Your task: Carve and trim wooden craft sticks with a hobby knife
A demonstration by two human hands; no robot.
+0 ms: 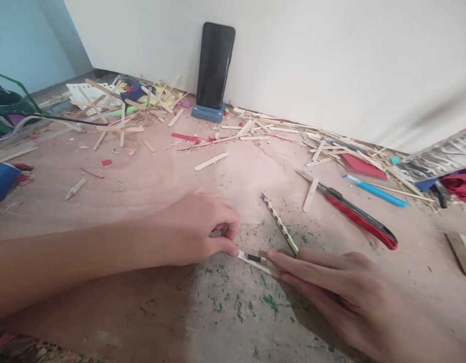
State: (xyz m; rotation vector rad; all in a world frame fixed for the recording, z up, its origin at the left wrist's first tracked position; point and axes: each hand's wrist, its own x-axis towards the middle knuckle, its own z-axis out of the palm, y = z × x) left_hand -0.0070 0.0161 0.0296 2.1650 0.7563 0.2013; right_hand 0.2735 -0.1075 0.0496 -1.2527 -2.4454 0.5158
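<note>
Low over the tabletop, my left hand [204, 227] is closed, its thumb and fingertips at the left end of a pale craft stick [263, 266]. A small grey piece [215, 233] shows between its curled fingers; its kind cannot be made out. My right hand [338, 287] pinches the right end of the stick between extended fingers. Along the stick lies a small black piece [254, 258] with a silvery end. A yellow pencil with dark dots [278, 219] points away from me, its near end hidden by my right hand.
A red and black utility knife [353, 214] lies at right with its blade out, near a blue pen [376, 190]. A phone [216, 65] stands in a blue holder [208, 113] against the wall. Loose craft sticks [119, 128] and scraps line the back.
</note>
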